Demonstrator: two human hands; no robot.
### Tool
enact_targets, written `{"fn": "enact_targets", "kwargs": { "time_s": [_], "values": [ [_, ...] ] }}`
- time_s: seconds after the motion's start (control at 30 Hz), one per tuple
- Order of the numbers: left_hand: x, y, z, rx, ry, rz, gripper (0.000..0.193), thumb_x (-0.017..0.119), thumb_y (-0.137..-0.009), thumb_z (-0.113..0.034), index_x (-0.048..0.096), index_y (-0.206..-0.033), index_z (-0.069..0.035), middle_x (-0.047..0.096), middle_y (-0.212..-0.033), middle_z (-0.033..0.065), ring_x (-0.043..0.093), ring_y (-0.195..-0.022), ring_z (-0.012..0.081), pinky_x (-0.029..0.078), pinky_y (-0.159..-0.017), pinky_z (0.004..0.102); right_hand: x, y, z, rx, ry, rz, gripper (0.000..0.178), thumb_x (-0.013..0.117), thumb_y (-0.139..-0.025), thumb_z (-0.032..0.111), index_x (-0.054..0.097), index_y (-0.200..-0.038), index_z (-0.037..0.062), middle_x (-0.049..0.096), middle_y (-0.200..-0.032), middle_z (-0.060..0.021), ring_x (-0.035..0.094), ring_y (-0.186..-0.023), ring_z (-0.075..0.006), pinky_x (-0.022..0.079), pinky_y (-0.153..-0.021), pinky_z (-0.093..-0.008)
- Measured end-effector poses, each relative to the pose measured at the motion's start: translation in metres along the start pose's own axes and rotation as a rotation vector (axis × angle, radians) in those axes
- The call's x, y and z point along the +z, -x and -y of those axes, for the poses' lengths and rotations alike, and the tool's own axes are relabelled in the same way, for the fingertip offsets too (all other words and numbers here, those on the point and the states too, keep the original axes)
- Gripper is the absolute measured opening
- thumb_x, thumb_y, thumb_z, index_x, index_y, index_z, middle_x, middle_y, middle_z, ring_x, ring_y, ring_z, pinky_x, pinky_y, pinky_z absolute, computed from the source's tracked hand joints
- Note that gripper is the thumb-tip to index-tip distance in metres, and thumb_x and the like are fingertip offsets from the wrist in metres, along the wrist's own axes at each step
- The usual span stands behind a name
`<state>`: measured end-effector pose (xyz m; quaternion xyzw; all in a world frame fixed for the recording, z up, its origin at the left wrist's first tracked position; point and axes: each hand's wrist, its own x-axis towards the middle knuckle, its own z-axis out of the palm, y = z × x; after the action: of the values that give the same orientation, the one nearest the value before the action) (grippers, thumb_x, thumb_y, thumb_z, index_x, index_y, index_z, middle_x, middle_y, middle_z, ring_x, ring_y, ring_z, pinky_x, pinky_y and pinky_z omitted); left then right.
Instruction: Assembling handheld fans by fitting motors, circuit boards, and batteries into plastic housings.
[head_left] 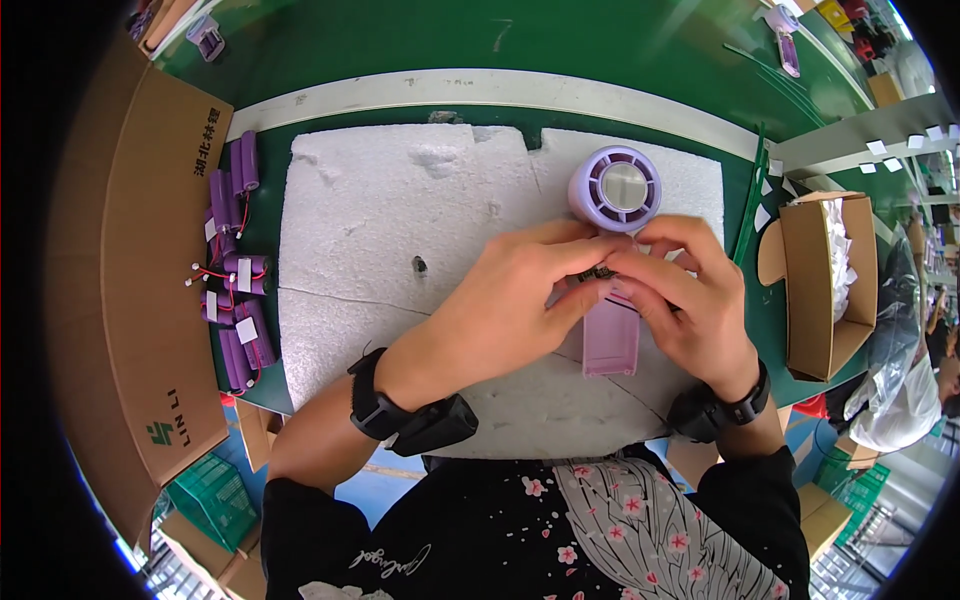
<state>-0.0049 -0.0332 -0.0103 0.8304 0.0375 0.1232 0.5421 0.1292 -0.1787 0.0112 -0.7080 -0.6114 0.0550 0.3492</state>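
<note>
A lavender handheld fan lies on a white foam slab [360, 220], its round head [624, 187] away from me and its opened pink handle shell [611, 345] toward me. Over the top of the handle both hands meet. My left hand [510, 290] pinches a small dark circuit board [598, 272] between thumb and fingers. From the other side my right hand [695, 295] closes its thumb and fingertips at the same spot; what exactly they grip is hidden. A dark wire shows just below the fingertips.
Several purple battery packs [245, 280] with wires lie left of the slab, beside a large cardboard box [150, 270]. At right stands a small open carton [858, 290] of white pieces. Another fan [787, 50] lies at the far right, a fan part [206, 38] far left.
</note>
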Motion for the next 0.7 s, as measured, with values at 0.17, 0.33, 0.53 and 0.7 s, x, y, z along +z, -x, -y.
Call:
{"fn": "enact_targets", "kwargs": {
  "time_s": [0.17,0.33,0.53,0.7],
  "values": [
    [-0.004,0.003,-0.009,-0.047,-0.062,-0.146,0.041,0.061,-0.077,0.006,0.058,-0.117,-0.001,0.062,-0.101,0.0116,0.062,-0.080,0.0164,0.050,-0.068,0.0260,-0.008,-0.001,0.008,0.140,-0.078,0.093,0.025,0.077,-0.064,0.002,0.065,-0.086,0.0035,0.055,-0.098,-0.0092,0.060,-0.074,-0.0201,0.050,-0.060,-0.0294],
    [-0.008,0.001,-0.011,-0.249,0.221,-0.092,0.032,0.056,-0.082,0.009,0.062,-0.112,-0.001,0.060,-0.096,0.0082,0.058,-0.077,0.0116,0.049,-0.067,0.0241,0.006,0.005,0.000,-0.013,0.049,0.105,0.025,0.078,-0.066,0.005,0.065,-0.088,0.0042,0.053,-0.092,-0.0093,0.060,-0.071,-0.0209,0.050,-0.060,-0.0285],
    [-0.019,-0.003,-0.007,-0.197,0.171,0.059,0.031,0.052,-0.085,0.010,0.061,-0.112,0.000,0.060,-0.097,0.0075,0.058,-0.081,0.0106,0.049,-0.070,0.0241,0.014,0.006,-0.008,-0.038,-0.001,-0.024,0.019,0.076,-0.069,0.010,0.066,-0.085,0.0080,0.052,-0.088,-0.0071,0.059,-0.062,-0.0198,0.051,-0.053,-0.0296],
    [-0.018,-0.001,-0.004,-0.210,0.350,0.036,0.027,0.055,-0.085,0.007,0.061,-0.111,0.001,0.060,-0.099,0.0070,0.058,-0.082,0.0103,0.050,-0.070,0.0240,0.010,0.006,0.003,0.011,-0.007,0.011,0.020,0.076,-0.067,0.003,0.067,-0.084,0.0048,0.053,-0.086,-0.0077,0.058,-0.064,-0.0182,0.048,-0.054,-0.0279]
  ]
}}
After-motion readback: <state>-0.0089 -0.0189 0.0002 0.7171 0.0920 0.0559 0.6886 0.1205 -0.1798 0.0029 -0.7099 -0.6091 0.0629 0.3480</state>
